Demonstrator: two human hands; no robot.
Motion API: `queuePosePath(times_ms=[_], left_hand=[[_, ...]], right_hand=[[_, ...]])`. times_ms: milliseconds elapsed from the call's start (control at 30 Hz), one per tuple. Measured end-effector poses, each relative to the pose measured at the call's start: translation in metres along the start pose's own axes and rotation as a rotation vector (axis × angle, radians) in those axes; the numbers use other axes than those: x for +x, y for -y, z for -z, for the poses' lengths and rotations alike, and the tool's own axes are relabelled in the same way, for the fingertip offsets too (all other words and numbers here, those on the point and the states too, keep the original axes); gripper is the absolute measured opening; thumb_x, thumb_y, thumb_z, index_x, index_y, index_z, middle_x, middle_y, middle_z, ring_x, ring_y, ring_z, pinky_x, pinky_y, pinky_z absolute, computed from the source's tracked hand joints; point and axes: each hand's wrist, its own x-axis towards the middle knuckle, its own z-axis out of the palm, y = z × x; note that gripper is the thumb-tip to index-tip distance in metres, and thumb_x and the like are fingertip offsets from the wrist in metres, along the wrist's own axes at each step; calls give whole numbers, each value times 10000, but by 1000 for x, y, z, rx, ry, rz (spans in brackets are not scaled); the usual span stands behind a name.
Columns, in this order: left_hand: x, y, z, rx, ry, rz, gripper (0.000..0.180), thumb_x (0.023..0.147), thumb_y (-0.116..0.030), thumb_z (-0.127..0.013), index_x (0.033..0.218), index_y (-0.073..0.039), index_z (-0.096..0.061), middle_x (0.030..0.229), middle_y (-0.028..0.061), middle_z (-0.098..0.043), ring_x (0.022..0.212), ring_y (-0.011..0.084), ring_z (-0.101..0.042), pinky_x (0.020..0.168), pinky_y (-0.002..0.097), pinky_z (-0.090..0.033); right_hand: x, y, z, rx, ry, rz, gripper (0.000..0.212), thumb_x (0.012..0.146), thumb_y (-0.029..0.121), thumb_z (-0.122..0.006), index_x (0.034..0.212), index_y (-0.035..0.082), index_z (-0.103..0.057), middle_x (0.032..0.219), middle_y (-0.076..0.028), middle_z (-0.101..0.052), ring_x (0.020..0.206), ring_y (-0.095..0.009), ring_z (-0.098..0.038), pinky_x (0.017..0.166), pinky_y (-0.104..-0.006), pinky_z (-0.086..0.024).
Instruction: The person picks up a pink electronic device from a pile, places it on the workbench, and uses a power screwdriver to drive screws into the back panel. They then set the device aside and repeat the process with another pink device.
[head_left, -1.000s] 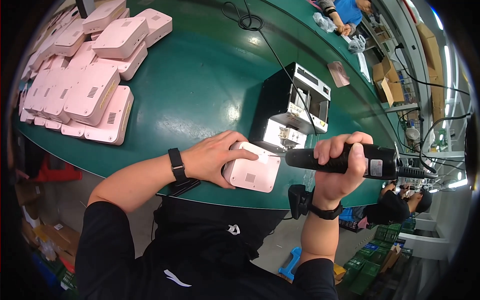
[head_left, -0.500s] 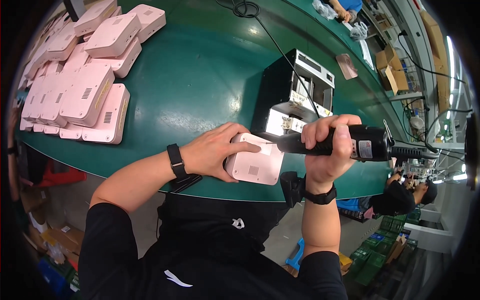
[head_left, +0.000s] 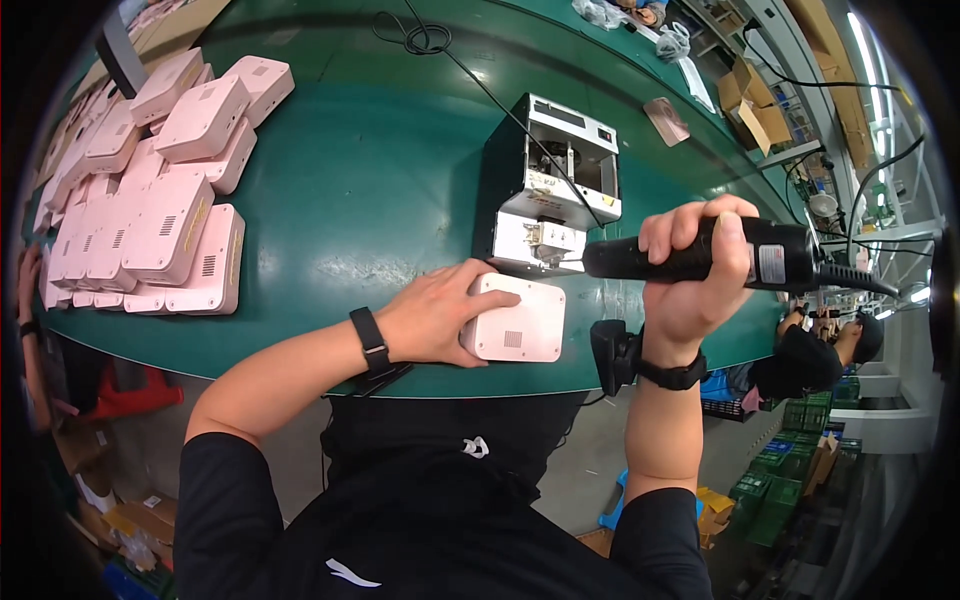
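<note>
My left hand (head_left: 430, 312) grips the left side of a pale pink plastic housing (head_left: 530, 320), thumb lying across its top. The housing lies flat near the table's front edge, with a slotted vent and corner screw holes facing up. In my right hand (head_left: 697, 285) is a black electric screwdriver (head_left: 630, 259), held level with its bit pointing left. The bit is at the front of a black and silver screw feeder (head_left: 510, 165), just beyond the housing; whether it touches a screw is too small to tell.
Many similar pink housings (head_left: 165, 235) are piled on the left of the green table (head_left: 350, 200). The screwdriver's cable (head_left: 880, 285) runs off right. Another black cable (head_left: 470, 75) crosses above the feeder. A co-worker (head_left: 810, 355) is at the right; another person's hand (head_left: 650, 14) shows far off.
My right hand has moved the screwdriver off the housing's top, away from me, to the front of the screw feeder. My left hand still holds the housing. The whole view has shifted slightly.
</note>
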Motion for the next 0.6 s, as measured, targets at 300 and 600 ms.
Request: queuePosePath(times_ms=[300,600], left_hand=[[12,-2,-14,-20,-56,-58,806,605,-345,-881,1338,-237,-562,1316,141,-479,1166,352,-556,970,434,-489],[10,-1,-13,16,-61,-81,767,608,-343,-881,1309,-212,-598,1314,121,-484,1180,324,-542,973,423,-482]], right_hand=[[10,-23,2,-80,29,-86,181,958,242,-490,954,60,-499,694,-69,-485,514,-177,-470,548,-356,-430],[-21,-11,-11,106,166,-131,163,952,214,-471,1008,61,-473,685,-69,-481,498,-166,-451,542,-363,-432]])
